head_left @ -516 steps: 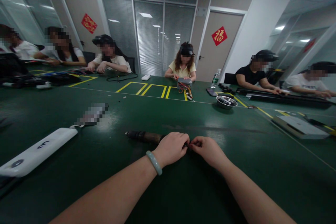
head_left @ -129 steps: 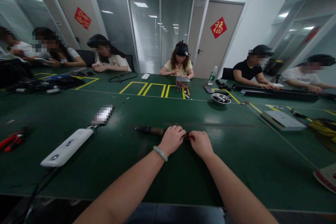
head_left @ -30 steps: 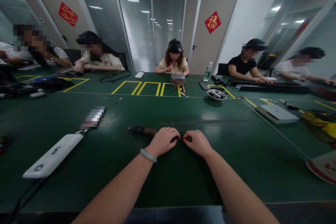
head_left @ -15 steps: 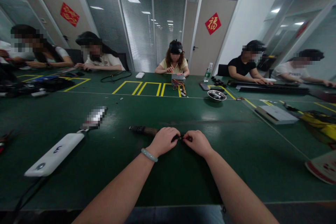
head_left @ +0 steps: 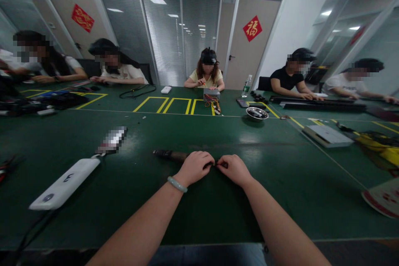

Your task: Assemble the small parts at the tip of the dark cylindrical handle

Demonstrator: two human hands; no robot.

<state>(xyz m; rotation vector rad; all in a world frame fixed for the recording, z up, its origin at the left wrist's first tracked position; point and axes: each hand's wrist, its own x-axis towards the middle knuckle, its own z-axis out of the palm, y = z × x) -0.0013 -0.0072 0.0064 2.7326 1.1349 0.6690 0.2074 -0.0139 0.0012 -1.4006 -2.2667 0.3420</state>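
A dark tool with a brown handle [head_left: 170,155] lies across the green table [head_left: 218,208] in front of me. My left hand [head_left: 195,167], with a pale green bracelet at the wrist, is closed around the tool's right end. My right hand [head_left: 235,169] meets it fingertip to fingertip and pinches a small dark part at the tool's tip. The part itself is mostly hidden by my fingers.
A white power bank [head_left: 64,183] with a cable lies at the left. A metal bowl [head_left: 257,113], a water bottle [head_left: 246,86], a grey flat box [head_left: 327,135] and a wired power unit [head_left: 212,96] stand farther off. Several people sit around the table's far side.
Across the earlier frames my hands stay joined at the tool's tip. Only the view has shifted slightly; the fingers make small movements.
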